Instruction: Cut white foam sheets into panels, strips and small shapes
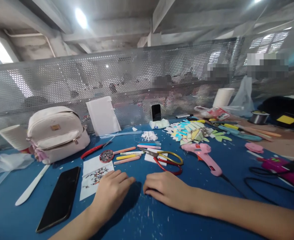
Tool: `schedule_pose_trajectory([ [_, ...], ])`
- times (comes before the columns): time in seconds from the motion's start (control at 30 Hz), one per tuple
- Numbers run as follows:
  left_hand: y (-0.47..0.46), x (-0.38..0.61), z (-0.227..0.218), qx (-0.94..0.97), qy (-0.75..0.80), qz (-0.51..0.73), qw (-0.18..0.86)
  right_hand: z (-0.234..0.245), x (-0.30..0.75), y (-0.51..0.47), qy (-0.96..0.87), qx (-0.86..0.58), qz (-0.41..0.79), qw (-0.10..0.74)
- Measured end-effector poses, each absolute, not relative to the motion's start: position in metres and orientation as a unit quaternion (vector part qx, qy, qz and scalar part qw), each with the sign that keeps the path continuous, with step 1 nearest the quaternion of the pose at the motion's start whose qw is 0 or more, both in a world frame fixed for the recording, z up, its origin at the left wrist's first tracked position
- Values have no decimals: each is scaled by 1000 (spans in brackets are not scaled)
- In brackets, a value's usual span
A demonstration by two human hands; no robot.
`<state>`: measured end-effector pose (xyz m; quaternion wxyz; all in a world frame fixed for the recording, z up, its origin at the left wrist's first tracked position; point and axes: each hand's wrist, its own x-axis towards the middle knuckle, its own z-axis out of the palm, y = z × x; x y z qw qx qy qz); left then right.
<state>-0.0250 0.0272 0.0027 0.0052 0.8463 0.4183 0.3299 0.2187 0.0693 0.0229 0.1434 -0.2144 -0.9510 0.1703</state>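
Blue table beneath, left hand and right hand rested half-curled, seemingly empty; bit-strewn paper lay beside the left, scissors beyond the right, presumably within easy reach.

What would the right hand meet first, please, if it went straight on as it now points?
The right hand would probably meet the left hand first, just across a narrow gap.

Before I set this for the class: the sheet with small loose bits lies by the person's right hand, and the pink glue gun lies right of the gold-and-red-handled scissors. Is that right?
Not quite: the head view shows the sheet by the left hand. The pink glue gun does lie right of the scissors.
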Motion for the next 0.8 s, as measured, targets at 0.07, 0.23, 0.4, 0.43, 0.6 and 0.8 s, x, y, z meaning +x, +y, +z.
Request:
schedule_pose_trajectory([
  [0.07,26,-22,0,830,425,354,67,18,220,69,-950,-213,170,149],
  [0.23,23,-15,5,734,459,420,271,11,225,71,-952,-202,156,167],
  [0.4,24,-10,6,587,471,470,461,9,225,71,-951,-190,166,180],
  [0.43,25,-9,4,563,468,476,487,9,224,71,-951,-188,167,180],
  [0.6,23,-1,2,495,455,498,548,10,223,70,-950,-197,165,177],
  [0.8,23,-6,13,482,456,534,524,14,227,74,-953,-205,135,178],
])
